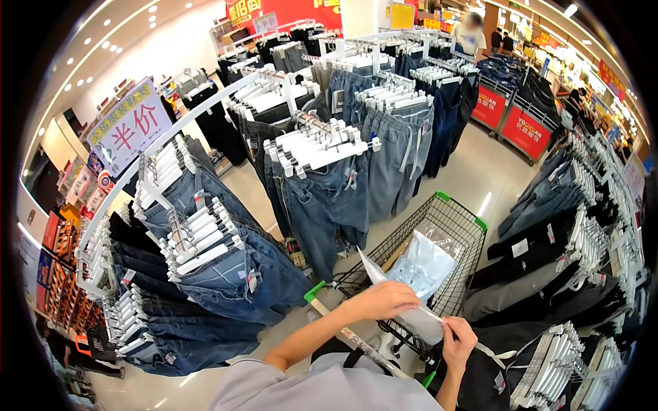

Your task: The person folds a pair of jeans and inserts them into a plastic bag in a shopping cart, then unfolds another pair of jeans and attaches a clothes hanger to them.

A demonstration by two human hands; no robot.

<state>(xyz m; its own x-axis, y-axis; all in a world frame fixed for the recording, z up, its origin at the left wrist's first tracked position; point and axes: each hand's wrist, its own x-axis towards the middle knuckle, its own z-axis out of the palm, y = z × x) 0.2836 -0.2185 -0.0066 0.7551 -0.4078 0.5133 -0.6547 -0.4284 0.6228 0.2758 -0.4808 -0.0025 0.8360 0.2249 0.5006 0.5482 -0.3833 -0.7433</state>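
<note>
Both my hands are over the near end of a wire shopping cart [473,236] with green corners. Between them is a thin white sheet-like item [373,268], tilted, its lower part hanging beside the cart; I cannot tell whether it is paper or a plastic bag. My left hand [385,300] is closed on its upper edge, with the fingers bent over it. At its right end, my right hand [458,338] pinches the edge between thumb and fingers. Inside the cart lies a light blue folded garment [426,260] in clear plastic.
Racks of blue jeans [329,198] on white hangers stand ahead and to the left. Dark trousers [528,260] hang close on the right. A purple-white sale sign [130,127] rises at left. Red bins [524,133] stand farther back, and a person [469,38] is beyond the racks.
</note>
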